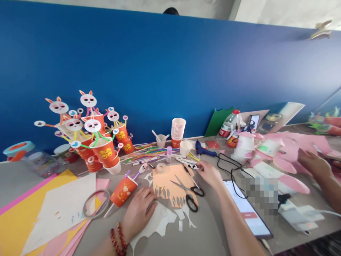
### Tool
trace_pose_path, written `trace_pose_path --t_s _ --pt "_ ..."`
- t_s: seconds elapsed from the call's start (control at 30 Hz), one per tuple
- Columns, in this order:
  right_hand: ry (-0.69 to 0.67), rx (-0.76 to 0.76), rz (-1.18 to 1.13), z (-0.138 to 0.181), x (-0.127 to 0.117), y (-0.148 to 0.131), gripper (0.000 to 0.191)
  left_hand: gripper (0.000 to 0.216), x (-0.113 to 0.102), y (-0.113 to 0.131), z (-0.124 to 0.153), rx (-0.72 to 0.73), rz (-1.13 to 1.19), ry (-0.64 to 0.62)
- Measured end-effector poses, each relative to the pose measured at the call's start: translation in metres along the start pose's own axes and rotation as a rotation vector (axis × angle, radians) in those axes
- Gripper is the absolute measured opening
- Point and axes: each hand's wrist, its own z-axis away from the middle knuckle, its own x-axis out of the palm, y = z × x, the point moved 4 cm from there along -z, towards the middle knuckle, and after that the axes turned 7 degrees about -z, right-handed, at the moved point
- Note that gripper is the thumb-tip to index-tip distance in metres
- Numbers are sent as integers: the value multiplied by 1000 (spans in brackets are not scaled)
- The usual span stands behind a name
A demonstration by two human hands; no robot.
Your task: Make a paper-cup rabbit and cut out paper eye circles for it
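My left hand (pixel 141 209), with red bead bracelets at the wrist, lies on a cut white paper scrap (pixel 157 222), its fingers loosely spread. To its left, a red paper cup (pixel 124 191) leans with a purple stem and a small paper face (pixel 144 167). My right hand (pixel 209 174) reaches across the table, fingertips closed at the edge of a small white paper piece with black ovals (pixel 191 166). Between my hands, black-handled scissors (pixel 188 190) lie spread on an orange paper sheet (pixel 166 174), beside a black pen (pixel 189 172) and a tape roll (pixel 161 168).
Finished bunny-faced cups (pixel 103 149) stand at left, above coloured paper (pixel 61 213). Stacked cups (pixel 178 131), pens and a blue glue gun (pixel 204 149) lie at the back. A phone (pixel 247 209) and cable are on the right, near another person's hand (pixel 314 161) at pink paper.
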Motion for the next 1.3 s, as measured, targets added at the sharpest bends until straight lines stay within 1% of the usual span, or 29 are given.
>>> trace_pose_path --t_s 0.13,0.23,0.4,0.5,0.7,0.9,1.03,1.17,1.3 --pt "-55 -56 -158 -1 -9 9 18 18 1 -1 1 8 -9 20" --pt "-44 -64 -241 -2 -15 15 21 17 0 0 1 12 -15 37" --pt "-67 -94 -302 0 -11 10 29 15 0 0 1 9 -18 22" --pt "-93 -107 -315 2 -9 5 27 14 -1 1 0 0 -18 8" --pt "-84 -160 -304 4 -12 -2 25 15 -1 1 0 4 -10 -1" --pt "-205 -249 -279 10 -6 -26 21 16 -2 1 0 17 -13 23" --pt "-251 -320 -258 13 -3 -37 24 15 -2 1 0 19 -12 32" --pt "-266 -315 -258 12 0 -36 24 15 -2 1 0 14 -14 33" --pt "-339 -293 -281 14 5 -36 22 15 -1 1 0 5 -12 13"
